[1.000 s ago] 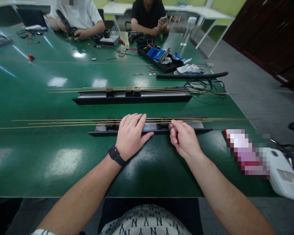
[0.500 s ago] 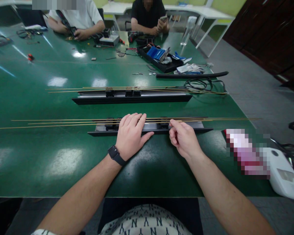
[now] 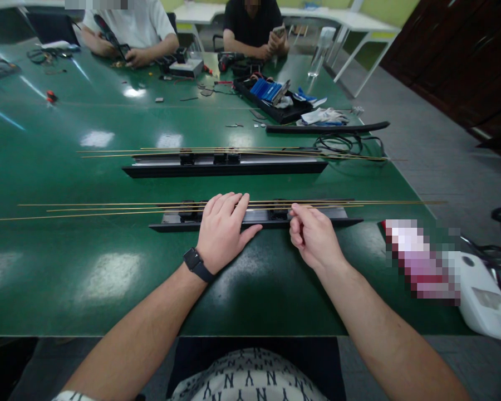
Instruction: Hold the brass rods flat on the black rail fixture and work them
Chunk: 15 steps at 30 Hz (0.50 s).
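Note:
A long black rail [image 3: 342, 219] lies across the green table [image 3: 108, 267] in front of me, with thin brass rods [image 3: 100, 209] resting along its top and sticking out far to both sides. My left hand [image 3: 223, 228], a black watch on its wrist, lies flat with fingers stretched over the rail and rods. My right hand [image 3: 313, 236] is curled, its thumb and fingers pinching a brass rod at the rail's right half.
A second black rail with brass rods [image 3: 225, 164] lies farther back. Beyond it are a black tray with blue parts [image 3: 271, 97], coiled cable [image 3: 342, 145] and a black strip [image 3: 325, 128]. Two seated people work at the far end. A white device [image 3: 484, 303] sits at right.

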Motion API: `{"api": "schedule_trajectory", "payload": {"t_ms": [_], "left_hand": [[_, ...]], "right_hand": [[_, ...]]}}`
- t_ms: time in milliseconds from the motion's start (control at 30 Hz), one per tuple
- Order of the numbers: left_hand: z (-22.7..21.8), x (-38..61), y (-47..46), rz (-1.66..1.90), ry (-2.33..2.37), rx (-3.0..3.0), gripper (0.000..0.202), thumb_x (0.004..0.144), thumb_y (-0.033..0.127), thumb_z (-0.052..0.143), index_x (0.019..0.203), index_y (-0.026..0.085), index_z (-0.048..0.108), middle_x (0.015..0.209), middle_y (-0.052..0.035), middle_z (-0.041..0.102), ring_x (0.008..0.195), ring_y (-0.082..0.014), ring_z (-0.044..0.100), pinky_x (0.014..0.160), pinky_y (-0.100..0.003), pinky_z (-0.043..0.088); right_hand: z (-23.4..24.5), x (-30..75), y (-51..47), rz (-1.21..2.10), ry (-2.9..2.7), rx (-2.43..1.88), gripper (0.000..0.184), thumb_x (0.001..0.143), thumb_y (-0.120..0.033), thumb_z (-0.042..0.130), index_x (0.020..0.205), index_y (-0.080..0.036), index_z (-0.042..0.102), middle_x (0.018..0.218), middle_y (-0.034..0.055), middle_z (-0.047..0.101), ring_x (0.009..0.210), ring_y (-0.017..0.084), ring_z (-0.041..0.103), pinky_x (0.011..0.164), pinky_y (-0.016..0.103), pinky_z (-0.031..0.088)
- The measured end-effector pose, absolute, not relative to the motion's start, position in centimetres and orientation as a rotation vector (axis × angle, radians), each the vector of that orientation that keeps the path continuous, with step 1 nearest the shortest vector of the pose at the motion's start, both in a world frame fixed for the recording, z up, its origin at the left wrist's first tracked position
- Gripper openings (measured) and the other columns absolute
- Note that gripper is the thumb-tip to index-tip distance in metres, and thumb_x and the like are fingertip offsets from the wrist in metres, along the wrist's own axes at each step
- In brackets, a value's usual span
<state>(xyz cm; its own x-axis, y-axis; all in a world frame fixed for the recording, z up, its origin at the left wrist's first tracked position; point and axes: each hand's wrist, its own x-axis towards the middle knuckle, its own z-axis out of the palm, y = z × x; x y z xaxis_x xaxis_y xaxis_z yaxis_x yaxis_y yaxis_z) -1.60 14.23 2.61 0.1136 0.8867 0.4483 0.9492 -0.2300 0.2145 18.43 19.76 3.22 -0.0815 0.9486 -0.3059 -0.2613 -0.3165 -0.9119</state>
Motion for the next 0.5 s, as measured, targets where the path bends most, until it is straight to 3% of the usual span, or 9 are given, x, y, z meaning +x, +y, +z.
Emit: {"api": "schedule_trajectory", "payload": {"t_ms": [500], "left_hand": [[2.62,-1.50,14.20,-0.746,-1.864,-2.243,0.060,0.094,0.050,0.064,0.142,0.016,0.056,0.138,-0.0151,0.064,0.132,-0.0322,0.055,0.119,-0.051,0.035]], "right_hand": [[3.31,18.41,19.68,1.563,-0.919,-1.218,0.030,0.082,-0.043,0.078,0.080,-0.019,0.059,0.043,-0.0053,0.053,0.028,0.007,0.037,0.027,0.016,0.020]]}}
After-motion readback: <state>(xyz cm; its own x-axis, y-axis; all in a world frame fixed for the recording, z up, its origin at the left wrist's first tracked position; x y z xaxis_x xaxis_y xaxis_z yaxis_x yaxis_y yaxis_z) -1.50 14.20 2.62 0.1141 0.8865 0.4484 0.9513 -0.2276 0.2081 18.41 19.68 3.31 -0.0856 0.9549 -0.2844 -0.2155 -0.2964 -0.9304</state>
